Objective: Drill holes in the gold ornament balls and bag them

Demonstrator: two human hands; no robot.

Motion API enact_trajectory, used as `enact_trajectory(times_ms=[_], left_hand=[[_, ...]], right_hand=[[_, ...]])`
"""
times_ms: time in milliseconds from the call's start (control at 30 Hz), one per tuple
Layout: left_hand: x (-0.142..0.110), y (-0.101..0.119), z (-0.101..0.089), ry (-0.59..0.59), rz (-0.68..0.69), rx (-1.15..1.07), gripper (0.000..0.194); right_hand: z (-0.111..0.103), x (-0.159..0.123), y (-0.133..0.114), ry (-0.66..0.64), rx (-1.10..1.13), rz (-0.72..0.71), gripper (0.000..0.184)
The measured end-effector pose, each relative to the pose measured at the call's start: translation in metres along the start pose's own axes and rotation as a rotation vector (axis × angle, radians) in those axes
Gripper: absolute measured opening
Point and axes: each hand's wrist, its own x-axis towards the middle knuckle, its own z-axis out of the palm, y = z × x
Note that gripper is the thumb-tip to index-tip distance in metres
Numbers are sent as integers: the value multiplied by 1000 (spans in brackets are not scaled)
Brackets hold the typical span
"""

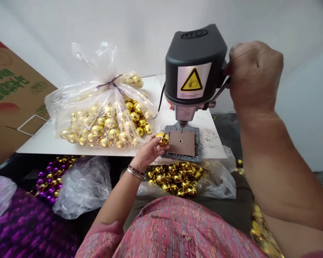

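My left hand [148, 151] holds a gold mirrored ball [163, 139] in its fingertips, just left of the drill bit [182, 124] and close above the brown pad [182, 143] on the base of a black bench drill press [195, 64]. My right hand [254, 77] is a fist around the feed lever [220, 91] on the press's right side. The lever's grip is mostly hidden inside that fist. A tied clear plastic bag [104, 118] full of gold mirrored balls sits left of the press.
The press and bag stand on a white table [43, 146], with dark drilling debris [210, 138] right of the base. Below its front edge lie loose gold balls [174, 179], crumpled plastic [82, 190], and purple and gold balls [50, 179]. A cardboard box [13, 93] leans at left.
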Motion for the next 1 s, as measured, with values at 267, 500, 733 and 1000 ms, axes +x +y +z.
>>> enact_trajectory(times_ms=[267, 500, 733, 1000], left_hand=[[23, -8, 27, -27, 184, 482, 42], [30, -9, 44, 22, 210, 765, 35], [33, -6, 55, 100, 298, 997, 48], [36, -12, 66, 64, 262, 1030, 71]], right_hand=[[2, 2, -19, -29, 39, 127, 40], [8, 2, -11, -35, 38, 58, 49], [10, 2, -7, -17, 133, 42, 54], [9, 2, -14, -46, 157, 92, 36]])
